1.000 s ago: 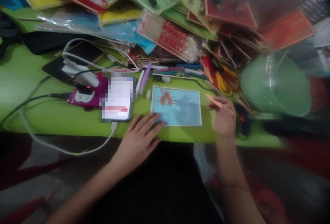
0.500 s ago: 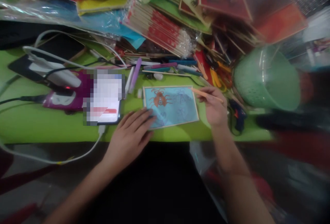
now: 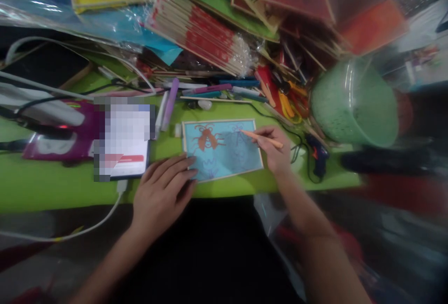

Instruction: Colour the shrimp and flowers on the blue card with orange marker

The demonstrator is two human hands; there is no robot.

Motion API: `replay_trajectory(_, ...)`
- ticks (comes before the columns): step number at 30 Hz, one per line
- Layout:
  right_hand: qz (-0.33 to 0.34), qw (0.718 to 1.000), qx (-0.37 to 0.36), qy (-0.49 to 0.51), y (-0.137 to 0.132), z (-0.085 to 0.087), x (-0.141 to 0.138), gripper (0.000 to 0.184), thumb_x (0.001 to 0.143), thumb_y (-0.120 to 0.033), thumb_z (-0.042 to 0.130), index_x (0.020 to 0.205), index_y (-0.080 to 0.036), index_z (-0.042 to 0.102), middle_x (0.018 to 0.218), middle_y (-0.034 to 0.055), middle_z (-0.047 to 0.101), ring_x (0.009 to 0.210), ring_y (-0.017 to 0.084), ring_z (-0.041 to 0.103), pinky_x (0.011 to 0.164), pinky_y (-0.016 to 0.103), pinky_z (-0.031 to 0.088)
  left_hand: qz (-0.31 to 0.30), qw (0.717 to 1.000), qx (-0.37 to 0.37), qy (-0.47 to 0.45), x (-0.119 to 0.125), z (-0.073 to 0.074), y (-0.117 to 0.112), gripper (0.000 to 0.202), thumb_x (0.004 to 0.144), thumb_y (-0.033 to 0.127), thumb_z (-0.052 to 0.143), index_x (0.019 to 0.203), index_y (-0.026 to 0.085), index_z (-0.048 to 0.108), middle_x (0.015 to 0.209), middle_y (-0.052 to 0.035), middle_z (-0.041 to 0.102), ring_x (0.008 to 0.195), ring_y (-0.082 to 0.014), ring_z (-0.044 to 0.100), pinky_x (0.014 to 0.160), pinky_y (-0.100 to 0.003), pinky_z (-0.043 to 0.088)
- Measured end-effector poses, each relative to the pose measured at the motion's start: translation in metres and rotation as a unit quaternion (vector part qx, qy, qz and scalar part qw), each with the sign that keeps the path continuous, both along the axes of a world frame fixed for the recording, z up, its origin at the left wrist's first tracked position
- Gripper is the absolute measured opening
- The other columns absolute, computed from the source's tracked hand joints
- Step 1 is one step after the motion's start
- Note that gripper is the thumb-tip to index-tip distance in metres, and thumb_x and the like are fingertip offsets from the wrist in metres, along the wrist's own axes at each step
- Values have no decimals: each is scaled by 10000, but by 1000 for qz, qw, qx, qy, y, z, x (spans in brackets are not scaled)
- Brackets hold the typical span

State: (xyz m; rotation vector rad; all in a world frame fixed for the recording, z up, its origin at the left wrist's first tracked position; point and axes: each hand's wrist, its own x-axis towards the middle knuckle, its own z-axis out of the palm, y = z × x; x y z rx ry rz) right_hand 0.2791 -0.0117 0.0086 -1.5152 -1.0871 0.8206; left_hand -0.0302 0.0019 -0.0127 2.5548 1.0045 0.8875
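Card (image 3: 231,152) seen as matt blue paper, edged with thin wood-look strips (image 3: 219,121). Pen (image 3: 275,143) read as smooth plastic. Sticks (image 3: 196,29) read as wood, bundled in glossy, crinkled clear plastic wrap (image 3: 244,57). Tub (image 3: 353,103) made of translucent plastic, highlights shown. Table (image 3: 70,188) surfaced smooth, faint sheen; material can't be told.

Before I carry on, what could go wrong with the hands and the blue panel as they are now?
The left hand rests only on the blue panel's near left corner, so the panel might pivot. The orange pen in the right hand points at the faint drawing; a slip could leave a stray mark. The white cable beside the left hand might snag and tug the phone.
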Motion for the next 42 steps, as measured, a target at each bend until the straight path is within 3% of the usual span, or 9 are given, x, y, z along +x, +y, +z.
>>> replay_trajectory(7, 13, 998, -15, -58, 3, 0, -1, 167, 863, -375, 784, 950, -243, 730, 867, -2, 758, 774, 157, 711, 702, 301, 574, 28, 998, 48, -13, 5, -4, -1, 211, 894, 136, 739, 1069, 226, 663, 1223, -43, 792, 1175, -270, 741, 1010, -432, 556)
replay_trajectory(25, 19, 997, -18, -69, 3, -2, 1, 199, 863, -414, 785, 917, -233, 723, 772, -10, 695, 697, 149, 659, 623, 289, 532, 31, 999, 35, -17, 5, -7, -4, 267, 875, 125, 740, 1105, 243, 675, 1231, -31, 791, 1180, -259, 738, 1045, -436, 549)
replay_trajectory(42, 31, 995, -26, -90, 6, -1, -1, 230, 880, -442, 782, 955, -234, 718, 817, 4, 744, 718, 150, 679, 644, 289, 541, 33, 999, 40, -12, 4, -8, -4, 278, 874, 129, 755, 1115, 239, 670, 1240, -35, 789, 1184, -264, 739, 1028, -440, 561)
